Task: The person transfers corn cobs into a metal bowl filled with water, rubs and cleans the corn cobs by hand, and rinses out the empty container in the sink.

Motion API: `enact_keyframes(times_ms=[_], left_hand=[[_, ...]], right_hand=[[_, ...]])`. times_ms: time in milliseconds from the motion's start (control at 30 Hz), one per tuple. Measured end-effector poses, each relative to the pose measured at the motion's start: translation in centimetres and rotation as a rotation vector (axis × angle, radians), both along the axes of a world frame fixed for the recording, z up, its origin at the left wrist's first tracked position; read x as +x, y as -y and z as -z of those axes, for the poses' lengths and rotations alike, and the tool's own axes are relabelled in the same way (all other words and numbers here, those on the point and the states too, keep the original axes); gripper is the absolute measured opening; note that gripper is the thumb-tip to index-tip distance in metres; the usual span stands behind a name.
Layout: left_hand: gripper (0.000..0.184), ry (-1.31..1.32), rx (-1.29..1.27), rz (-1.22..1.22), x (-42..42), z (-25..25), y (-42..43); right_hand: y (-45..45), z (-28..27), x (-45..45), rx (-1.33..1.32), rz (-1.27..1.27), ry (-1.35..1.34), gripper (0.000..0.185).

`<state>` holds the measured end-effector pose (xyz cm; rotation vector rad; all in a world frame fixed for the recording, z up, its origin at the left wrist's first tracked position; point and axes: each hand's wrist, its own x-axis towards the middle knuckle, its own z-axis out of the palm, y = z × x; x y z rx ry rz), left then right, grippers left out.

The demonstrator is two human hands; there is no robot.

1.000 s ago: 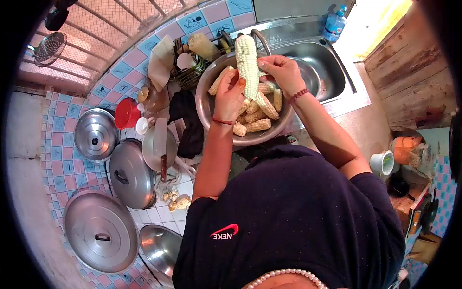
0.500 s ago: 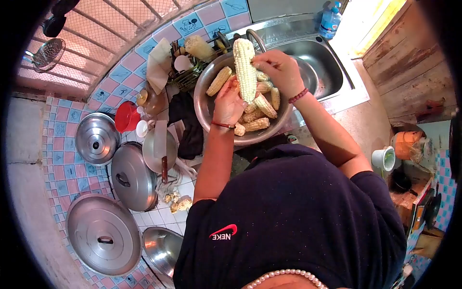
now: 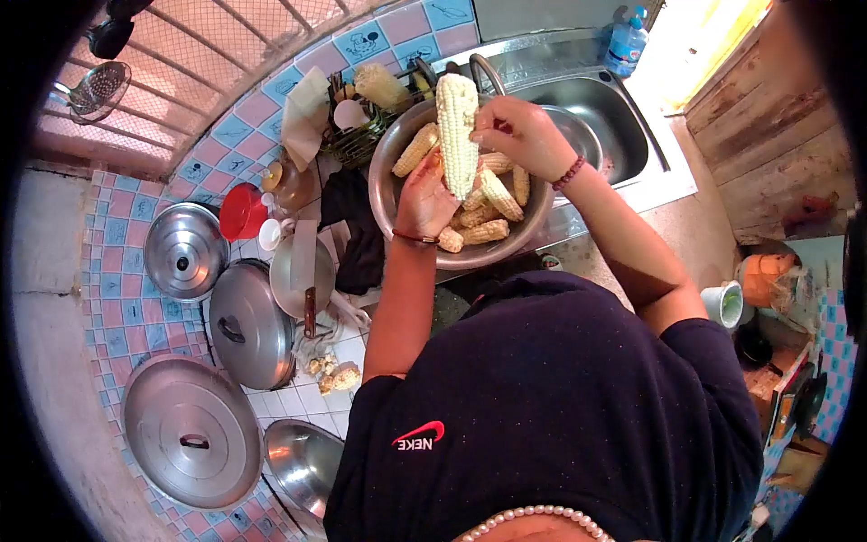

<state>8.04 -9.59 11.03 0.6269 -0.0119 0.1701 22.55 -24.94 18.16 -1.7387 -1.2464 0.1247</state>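
Observation:
My left hand (image 3: pixel 428 200) is wrapped round the lower end of a husked ear of pale corn (image 3: pixel 459 135), which stands nearly upright above a large metal basin (image 3: pixel 383 203). At the ear's right side is my right hand (image 3: pixel 517 135), its fingers bent and pinched together close against the kernels. Whether a small strand or scrap is between those fingertips is too small to see. Several more corn cobs (image 3: pixel 498 195) lie in the basin below, partly hidden by my left hand and the raised ear.
Behind the basin is a steel sink (image 3: pixel 623 122) with a blue-labelled bottle (image 3: pixel 625 43) on its rim. To the left are a dish rack (image 3: pixel 357 135), a red bowl (image 3: pixel 242 212), a knife (image 3: pixel 307 271) across a pan, pot lids (image 3: pixel 192 434) and corn scraps (image 3: pixel 339 378).
The ear stays upright in my left hand. My right fingers have slid slightly down along its side and curled in more. The whole view has shifted a little.

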Motion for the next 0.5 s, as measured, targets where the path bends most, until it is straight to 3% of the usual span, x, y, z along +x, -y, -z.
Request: enact_keyframes(times_ms=[133, 233, 267, 367, 400, 500], left_hand=[[0.047, 0.023, 0.02, 0.003, -0.3, -1.5, 0.2], [0.046, 0.013, -0.058, 0.14, -0.2, -1.3, -0.2], [0.045, 0.019, -0.098, 0.208, -0.2, -1.2, -0.3], [0.043, -0.075, 0.119, 0.066, 0.9, -2.0, 0.7], [0.041, -0.072, 0.151, 0.04, 0.8, -2.6, 1.0], [0.041, -0.124, 0.653, -0.15, 1.6, -3.9, 1.6]], right_hand=[[0.0, 1.4, 0.7, 0.116, 0.075, -0.454, 0.021], [-0.3, 0.3, 0.8, 0.253, -0.032, -0.724, 0.034], [0.2, -1.1, 0.6, 0.122, -0.162, -0.808, 0.043], [-0.5, 0.5, 1.7, 0.04, -0.256, -0.801, 0.046], [-0.6, 1.2, 1.4, 0.055, -0.139, -0.704, 0.047], [-0.4, 1.4, 0.8, 0.079, -0.122, -0.682, 0.04]])
